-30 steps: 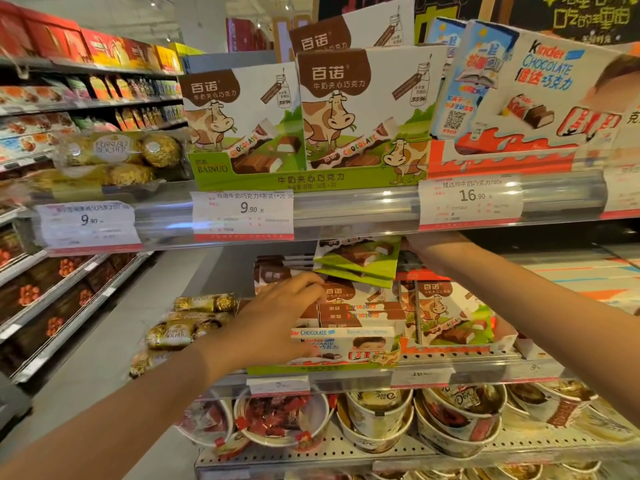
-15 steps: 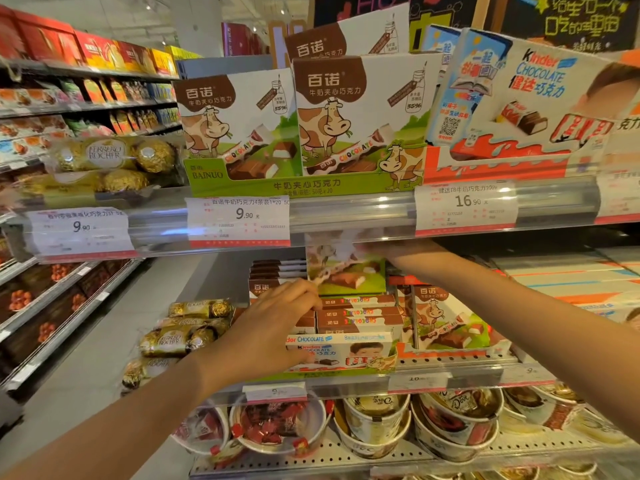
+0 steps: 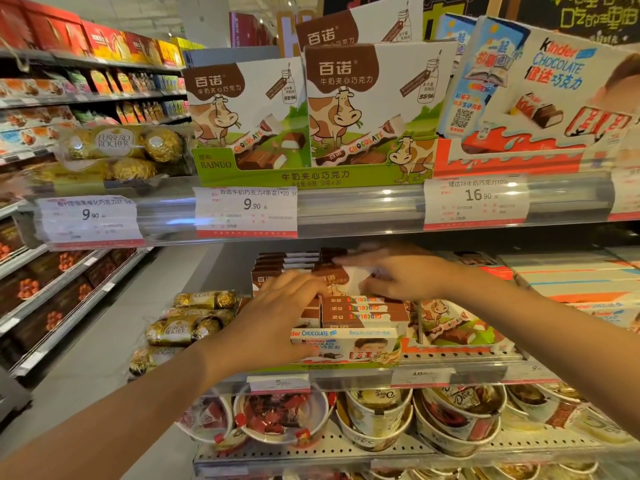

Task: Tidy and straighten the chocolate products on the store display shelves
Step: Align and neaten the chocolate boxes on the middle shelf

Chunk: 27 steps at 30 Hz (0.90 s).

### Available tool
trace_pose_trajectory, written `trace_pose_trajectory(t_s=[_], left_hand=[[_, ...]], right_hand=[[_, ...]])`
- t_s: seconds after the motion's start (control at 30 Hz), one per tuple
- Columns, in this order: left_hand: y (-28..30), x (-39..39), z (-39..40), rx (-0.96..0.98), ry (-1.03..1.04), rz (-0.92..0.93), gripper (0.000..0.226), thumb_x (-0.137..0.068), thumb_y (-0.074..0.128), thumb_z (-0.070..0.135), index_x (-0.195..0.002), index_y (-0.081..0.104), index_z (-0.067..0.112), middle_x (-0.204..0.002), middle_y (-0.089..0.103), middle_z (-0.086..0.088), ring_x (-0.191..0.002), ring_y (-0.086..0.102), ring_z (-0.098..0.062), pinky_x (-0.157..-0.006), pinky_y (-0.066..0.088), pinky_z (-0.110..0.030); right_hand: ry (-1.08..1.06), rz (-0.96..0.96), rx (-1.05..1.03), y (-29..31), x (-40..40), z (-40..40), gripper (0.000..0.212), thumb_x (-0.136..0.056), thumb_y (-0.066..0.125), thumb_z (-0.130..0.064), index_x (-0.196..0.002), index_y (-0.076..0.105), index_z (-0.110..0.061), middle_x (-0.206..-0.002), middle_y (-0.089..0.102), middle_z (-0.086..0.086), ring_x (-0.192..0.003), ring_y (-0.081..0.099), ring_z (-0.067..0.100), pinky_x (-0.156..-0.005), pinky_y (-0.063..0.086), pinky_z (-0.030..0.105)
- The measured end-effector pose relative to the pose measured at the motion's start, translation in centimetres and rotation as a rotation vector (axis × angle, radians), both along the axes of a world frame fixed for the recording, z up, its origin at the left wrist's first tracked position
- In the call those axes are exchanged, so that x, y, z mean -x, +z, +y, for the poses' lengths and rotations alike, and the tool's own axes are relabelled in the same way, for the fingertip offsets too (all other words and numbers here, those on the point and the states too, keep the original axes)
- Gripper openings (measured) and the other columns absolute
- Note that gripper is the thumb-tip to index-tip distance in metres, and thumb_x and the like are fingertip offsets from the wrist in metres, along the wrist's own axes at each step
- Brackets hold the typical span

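On the middle shelf sits a stack of brown and white Bainuo milk chocolate boxes (image 3: 363, 308). Both hands hold one Bainuo box (image 3: 341, 280) flat on top of that stack. My left hand (image 3: 277, 320) rests on its left end, fingers spread over the stack's front. My right hand (image 3: 398, 275) grips its right end under the upper shelf. A Kinder Chocolate box (image 3: 346, 342) lies in front of the stack. More Bainuo boxes (image 3: 285, 263) are piled behind.
The upper shelf rail (image 3: 346, 209) with price tags hangs just above my hands, carrying Bainuo display cartons (image 3: 367, 109) and a Kinder carton (image 3: 554, 98). Ferrero Rocher packs (image 3: 183, 329) lie left of the stack. Dove tubs (image 3: 381, 417) fill the lower shelf.
The Bainuo box that my right hand held tilted up has come down flat onto the stack. My left hand moved up and right onto its left end.
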<state>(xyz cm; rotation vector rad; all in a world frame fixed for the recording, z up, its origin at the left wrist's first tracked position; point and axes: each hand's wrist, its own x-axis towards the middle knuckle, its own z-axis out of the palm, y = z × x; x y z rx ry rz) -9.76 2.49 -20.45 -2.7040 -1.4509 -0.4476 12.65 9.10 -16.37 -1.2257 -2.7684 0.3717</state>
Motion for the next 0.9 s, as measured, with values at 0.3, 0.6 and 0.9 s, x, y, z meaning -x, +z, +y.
trace_pose_trajectory(t_s=[0.3, 0.6, 0.9], left_hand=[[1.3, 0.4, 1.1, 0.203, 0.133, 0.220, 0.111, -0.070, 0.065, 0.066, -0.147, -0.009, 0.035, -0.155, 0.004, 0.014, -0.140, 0.007, -0.007, -0.114, 0.007, -0.032], [1.3, 0.6, 1.5, 0.223, 0.086, 0.165, 0.109, -0.069, 0.066, 0.065, -0.141, -0.013, 0.046, -0.155, 0.008, 0.014, -0.140, 0.010, -0.010, -0.112, 0.011, -0.033], [1.0, 0.7, 1.8, 0.208, 0.085, 0.230, 0.104, -0.072, 0.058, 0.069, -0.146, -0.010, 0.040, -0.156, 0.005, 0.012, -0.141, 0.008, -0.012, -0.115, 0.012, -0.038]], right_hand=[[0.181, 0.115, -0.092, -1.7, 1.1, 0.0, 0.039, -0.100, 0.036, -0.023, -0.138, 0.043, -0.026, -0.127, 0.054, 0.000, -0.109, 0.050, 0.009, -0.086, 0.040, 0.017], [0.079, 0.230, -0.053, -3.0, -1.0, -0.5, 0.039, -0.100, 0.031, -0.030, -0.138, 0.040, -0.026, -0.129, 0.055, -0.003, -0.114, 0.053, 0.010, -0.092, 0.046, 0.024], [0.258, 0.105, -0.691, -3.4, 1.3, -6.0, 0.022, -0.079, 0.055, -0.040, -0.086, 0.066, -0.022, -0.120, 0.059, 0.003, -0.115, 0.048, 0.019, -0.101, 0.029, 0.037]])
